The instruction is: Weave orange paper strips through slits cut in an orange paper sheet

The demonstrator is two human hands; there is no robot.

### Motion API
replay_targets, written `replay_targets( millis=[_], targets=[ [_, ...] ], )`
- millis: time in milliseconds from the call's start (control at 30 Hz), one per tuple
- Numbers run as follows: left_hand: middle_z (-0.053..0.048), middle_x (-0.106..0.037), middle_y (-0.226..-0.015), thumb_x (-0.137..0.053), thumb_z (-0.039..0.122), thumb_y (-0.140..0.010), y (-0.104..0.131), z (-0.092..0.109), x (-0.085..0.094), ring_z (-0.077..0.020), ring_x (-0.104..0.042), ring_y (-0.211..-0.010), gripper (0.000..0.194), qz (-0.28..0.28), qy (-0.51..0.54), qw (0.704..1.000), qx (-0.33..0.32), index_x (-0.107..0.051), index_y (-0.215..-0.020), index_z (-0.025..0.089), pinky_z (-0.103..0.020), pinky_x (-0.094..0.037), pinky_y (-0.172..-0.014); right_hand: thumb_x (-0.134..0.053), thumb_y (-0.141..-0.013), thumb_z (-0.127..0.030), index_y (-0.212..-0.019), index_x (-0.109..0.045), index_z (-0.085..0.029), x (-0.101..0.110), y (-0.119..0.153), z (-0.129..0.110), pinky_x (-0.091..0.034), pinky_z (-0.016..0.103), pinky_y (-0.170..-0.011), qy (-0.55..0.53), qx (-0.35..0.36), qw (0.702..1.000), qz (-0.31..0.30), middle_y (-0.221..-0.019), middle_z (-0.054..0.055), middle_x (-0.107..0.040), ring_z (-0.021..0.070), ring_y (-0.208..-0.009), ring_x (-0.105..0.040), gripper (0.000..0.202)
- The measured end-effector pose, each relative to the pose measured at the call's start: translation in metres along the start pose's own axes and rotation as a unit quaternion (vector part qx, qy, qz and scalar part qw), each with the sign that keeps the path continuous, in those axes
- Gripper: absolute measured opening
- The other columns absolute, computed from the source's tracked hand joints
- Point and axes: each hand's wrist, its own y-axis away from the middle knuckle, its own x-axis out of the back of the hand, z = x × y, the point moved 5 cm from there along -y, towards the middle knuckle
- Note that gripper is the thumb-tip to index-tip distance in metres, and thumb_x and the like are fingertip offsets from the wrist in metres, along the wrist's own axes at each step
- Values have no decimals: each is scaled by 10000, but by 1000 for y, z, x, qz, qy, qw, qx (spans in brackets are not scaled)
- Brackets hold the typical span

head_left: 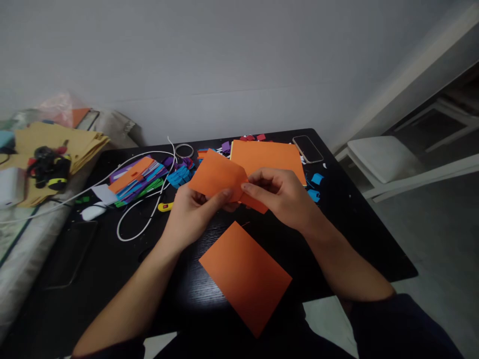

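Above the black table (179, 299), an orange sheet of paper (217, 174) is held between both hands. My left hand (194, 207) pinches its lower left side, thumb lying on top. At the right end, the thumb and fingers of my right hand (280, 194) close on the paper where it is bent or folded; a flap hangs below the fingertips. A flat orange paper sheet (245, 276) lies on the table in front of me. Behind my right hand rests a stack of orange paper (269, 157).
Left of my hands lie a pile of coloured paper pieces (136, 177), a yellow cutter (165, 206) and a looped white cable (121, 227). Blue paper scraps (317, 178) and a phone (307, 149) are at the right. Brown envelopes (84, 144) fill the far left. A white chair (385, 157) stands beyond.
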Motion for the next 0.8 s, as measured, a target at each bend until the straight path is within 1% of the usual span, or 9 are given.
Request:
replay_targets(
  millis=[67, 133, 267, 367, 500, 567, 667, 800],
  targets=[
    [-38, -784, -727, -764, 255, -876, 0, 0, -1, -187, -753, -684, 137, 1, -5, 1000, -1, -750, -787, 152, -274, -609, -676, -764, -885, -358, -832, -725, -168, 0, 0, 0, -510, 267, -653, -6, -3, 1000, -3, -803, 19, -726, 146, -728, -667, 201],
    [-26, -775, -725, -795, 247, -854, 0, 0, -2, -173, -739, -685, 128, 2, -6, 1000, -6, -739, -783, 156, -259, -593, -670, -778, -879, -378, -852, -734, -173, -1, 0, 0, -537, 274, -686, -21, -5, 1000, -10, -837, 29, -753, 159, -765, -697, 211],
    [-15, -756, -704, -810, 265, -849, 1, 0, -2, -158, -720, -662, 152, 4, -5, 1000, -8, -726, -781, 157, -247, -578, -650, -811, -855, -417, -897, -759, -178, -4, 0, 3, -578, 303, -760, -49, -17, 998, -42, -904, 54, -787, 195, -857, -739, 249],
    [-15, -748, -691, -808, 273, -846, 1, -1, -2, -162, -713, -652, 158, -8, -11, 1000, 7, -723, -784, 155, -251, -572, -634, -825, -843, -422, -882, -764, -174, -4, 0, 5, -579, 297, -719, -47, -29, 997, -52, -873, 55, -783, 189, -808, -736, 259],
    [-9, -743, -670, -801, 227, -828, -1, 0, 1, -161, -709, -628, 122, -16, -5, 1000, 23, -705, -804, 157, -247, -565, -612, -854, -813, -417, -861, -757, -168, -3, 1, 5, -583, 280, -648, -74, -61, 994, -59, -800, 34, -761, 173, -706, -732, 272],
    [-6, -737, -655, -813, 200, -796, -2, 2, 3, -156, -700, -599, 133, -11, 7, 1000, 24, -687, -800, 159, -243, -564, -590, -863, -805, -407, -862, -758, -164, -3, 1, 5, -592, 275, -643, -91, -71, 992, -59, -797, 30, -759, 168, -684, -737, 271],
    [2, -727, -654, -844, 194, -757, -4, 4, 5, -141, -680, -562, 190, -12, 36, 999, 11, -659, -791, 168, -238, -568, -571, -858, -818, -395, -887, -766, -164, 0, 1, 5, -599, 272, -661, -94, -70, 992, -56, -812, 34, -769, 164, -687, -744, 257],
    [9, -729, -681, -855, 187, -755, -7, 1, 11, -137, -679, -554, 250, -37, 66, 997, 1, -656, -907, 176, -238, -570, -578, -833, -849, -395, -890, -765, -165, 4, 0, 4, -597, 267, -681, -84, -57, 994, -49, -762, 32, -766, 155, -682, -735, 243]
  ],
)
